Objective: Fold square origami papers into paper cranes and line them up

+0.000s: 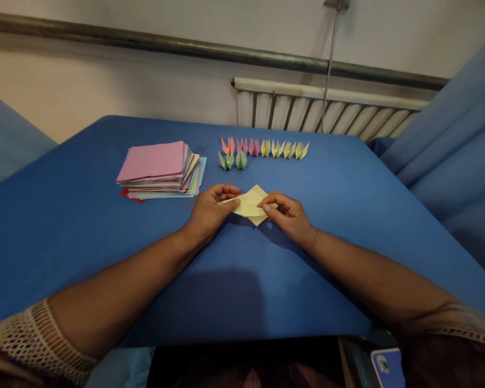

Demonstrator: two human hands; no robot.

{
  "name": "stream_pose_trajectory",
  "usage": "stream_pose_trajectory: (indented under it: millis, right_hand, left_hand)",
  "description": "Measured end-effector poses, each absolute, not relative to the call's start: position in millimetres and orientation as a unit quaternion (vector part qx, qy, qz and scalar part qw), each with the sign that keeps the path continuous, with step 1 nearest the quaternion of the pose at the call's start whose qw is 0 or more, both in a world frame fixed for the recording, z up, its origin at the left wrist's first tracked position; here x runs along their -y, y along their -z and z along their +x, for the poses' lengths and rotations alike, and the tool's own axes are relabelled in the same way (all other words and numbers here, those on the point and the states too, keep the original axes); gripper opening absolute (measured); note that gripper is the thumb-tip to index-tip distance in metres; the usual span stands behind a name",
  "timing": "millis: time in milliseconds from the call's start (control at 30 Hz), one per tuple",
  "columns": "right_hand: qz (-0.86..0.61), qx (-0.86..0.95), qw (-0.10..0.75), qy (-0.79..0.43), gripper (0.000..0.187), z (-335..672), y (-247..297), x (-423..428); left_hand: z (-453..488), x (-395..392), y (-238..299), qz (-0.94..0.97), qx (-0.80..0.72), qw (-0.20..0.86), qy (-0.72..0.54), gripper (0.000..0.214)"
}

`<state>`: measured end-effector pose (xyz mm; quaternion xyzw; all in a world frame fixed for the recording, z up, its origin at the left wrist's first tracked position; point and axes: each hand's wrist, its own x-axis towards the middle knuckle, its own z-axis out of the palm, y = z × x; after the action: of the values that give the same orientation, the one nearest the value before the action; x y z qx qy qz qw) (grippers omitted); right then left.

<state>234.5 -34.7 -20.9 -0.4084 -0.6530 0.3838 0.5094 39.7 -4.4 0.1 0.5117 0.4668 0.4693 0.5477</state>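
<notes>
A partly folded sheet of yellow origami paper (pixel 248 203) is held above the middle of the blue table, its layers forming a diamond with pointed ends. My left hand (pixel 214 207) grips its left end, thumb on top and fingers behind. At the right end, my right hand (pixel 288 214) pinches the paper between thumb and fingertips. Beyond the hands stand small folded paper figures with pointed tips: several yellow ones (pixel 283 150), pink and coral ones (pixel 241 145), and two green ones (pixel 232 160) in front.
A tall stack of coloured paper sheets (pixel 153 167), pink on top, lies left of the hands on the blue table (pixel 327 280). Behind are a wall pipe (pixel 178 47) and a radiator (pixel 307 105). A blue curtain (pixel 456 124) hangs at the right.
</notes>
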Motion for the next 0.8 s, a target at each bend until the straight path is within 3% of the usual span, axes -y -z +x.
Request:
stream_pose_trajectory:
  millis: [367, 500, 800]
  right_hand:
    - [-0.403, 0.666, 0.496, -0.385, 0.019, 235.6, 31.0, 32.5]
    - [-0.42, 0.668, 0.484, -0.378, 0.031, 235.1, 31.3, 35.3]
    - [-0.44, 0.608, 0.531, -0.395, 0.029, 232.7, 42.7, 26.7]
  left_hand:
    - [36.9, 0.5, -0.6, 0.538, -0.468, 0.585, -0.387, 0.03]
    - [38.4, 4.3, -0.9, 0.514, -0.471, 0.597, -0.397, 0.03]
    - [37.9, 9.1, -2.3, 0.569, -0.402, 0.638, -0.327, 0.037]
